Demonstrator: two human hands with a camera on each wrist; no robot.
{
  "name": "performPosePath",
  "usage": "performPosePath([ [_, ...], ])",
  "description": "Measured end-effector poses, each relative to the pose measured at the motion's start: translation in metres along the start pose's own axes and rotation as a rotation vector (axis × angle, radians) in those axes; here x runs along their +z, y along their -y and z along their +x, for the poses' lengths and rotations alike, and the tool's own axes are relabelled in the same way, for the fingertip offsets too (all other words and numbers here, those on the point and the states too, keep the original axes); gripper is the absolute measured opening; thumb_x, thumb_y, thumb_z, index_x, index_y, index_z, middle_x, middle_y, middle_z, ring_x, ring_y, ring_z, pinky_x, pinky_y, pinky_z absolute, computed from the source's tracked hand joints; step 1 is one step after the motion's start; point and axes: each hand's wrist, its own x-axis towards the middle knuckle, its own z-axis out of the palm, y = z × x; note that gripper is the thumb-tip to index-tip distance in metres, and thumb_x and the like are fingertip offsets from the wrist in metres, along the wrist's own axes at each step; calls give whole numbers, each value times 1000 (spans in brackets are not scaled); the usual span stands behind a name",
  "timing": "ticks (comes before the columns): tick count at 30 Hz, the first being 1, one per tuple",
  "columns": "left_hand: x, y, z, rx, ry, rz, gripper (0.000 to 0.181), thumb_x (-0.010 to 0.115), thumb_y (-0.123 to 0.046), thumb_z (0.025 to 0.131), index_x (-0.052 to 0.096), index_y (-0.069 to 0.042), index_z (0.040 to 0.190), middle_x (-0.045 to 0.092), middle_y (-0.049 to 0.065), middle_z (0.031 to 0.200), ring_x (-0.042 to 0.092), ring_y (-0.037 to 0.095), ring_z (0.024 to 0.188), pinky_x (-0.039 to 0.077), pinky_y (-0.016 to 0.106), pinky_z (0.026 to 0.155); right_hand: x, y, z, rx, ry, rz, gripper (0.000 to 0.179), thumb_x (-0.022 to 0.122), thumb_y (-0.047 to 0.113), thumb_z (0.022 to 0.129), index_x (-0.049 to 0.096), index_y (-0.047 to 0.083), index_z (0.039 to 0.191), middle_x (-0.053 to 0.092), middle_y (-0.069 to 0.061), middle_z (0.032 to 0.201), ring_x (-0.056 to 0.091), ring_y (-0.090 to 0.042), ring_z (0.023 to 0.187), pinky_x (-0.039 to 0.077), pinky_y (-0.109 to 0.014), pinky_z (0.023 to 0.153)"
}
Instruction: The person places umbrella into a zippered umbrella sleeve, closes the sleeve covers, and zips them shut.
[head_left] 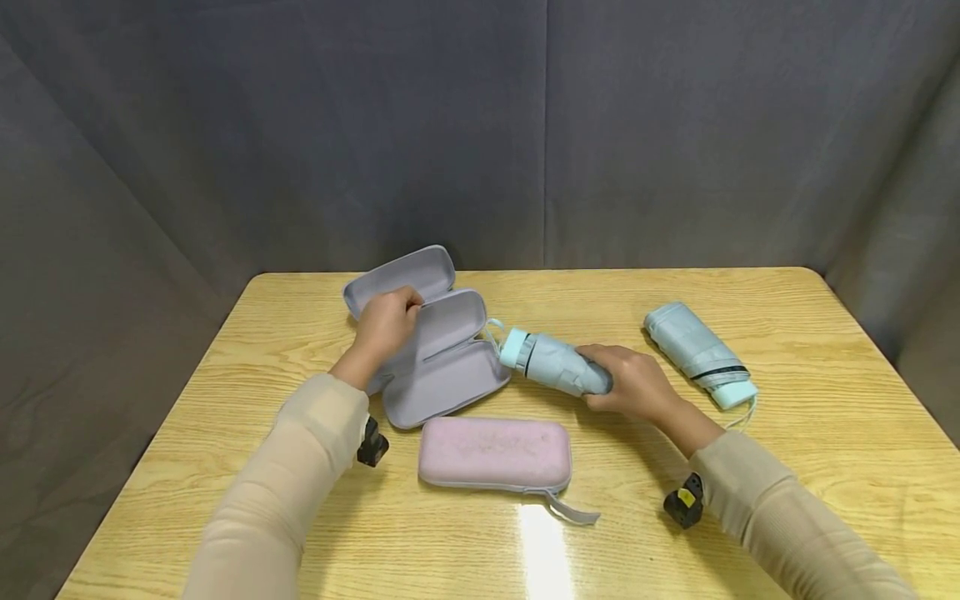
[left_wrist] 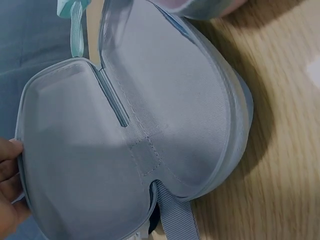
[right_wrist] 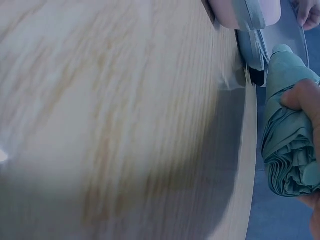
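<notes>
Your right hand [head_left: 630, 383] grips the canopy end of a folded light-blue umbrella [head_left: 558, 364], fingers and thumb wrapped around the fabric. Your left hand [head_left: 387, 323] pinches the lid rim of an open gray case [head_left: 450, 387], fingers curled over the edge.

Read positions on a dial centered on the pink case [head_left: 495, 450], with 12 o'clock at the far table edge. The gray case lies at 11 o'clock; its lid stands on the far side of its base. A second gray panel [head_left: 405, 275] extends behind the lid, also toward 11 o'clock. Overlap hides the junction, so it may belong to another case, but this cannot be confirmed.

The held umbrella is at 1 o'clock. Its mint handle [head_left: 513, 347] points toward 10 o'clock and sits beside the gray case; the wrist cord [head_left: 492, 329] loops next to the lid. Contact between handle and case cannot be determined.

A second umbrella [head_left: 686, 342] rests on the wooden table [head_left: 840, 433] at 2 o'clock, its handle directed between 4 and 5 o'clock. The pink case is closed, and its gray strap [head_left: 573, 510] trails toward 4 o'clock. A dark curtain [head_left: 480, 133] hangs beyond the table at 12 o'clock.
</notes>
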Motion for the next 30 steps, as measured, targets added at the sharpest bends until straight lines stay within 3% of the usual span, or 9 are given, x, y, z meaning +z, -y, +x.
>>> performPosePath([
  [16,11,-22,9,114,72,-10,12,54,-5,84,63,0,91,64,11,87,59,24,78,45,33,69,1,5,2,-26,81,-9,63,71,25,55,56,3,112,60,-13,102,56,-26,90,46,-38,70],
  [23,14,-25,13,134,65,-9,12,54,-5,84,63,-1,91,63,10,88,59,23,79,45,32,70,0,6,7,-41,101,-27,60,70,25,56,57,5,111,60,-11,101,57,-24,89,46,-37,65],
  [30,20,-30,14,203,39,-16,11,54,-5,84,63,-2,89,64,9,87,59,22,78,45,31,69,-3,9,12,-57,138,-39,58,69,26,57,58,6,110,60,-11,101,57,-24,88,45,-37,62],
])
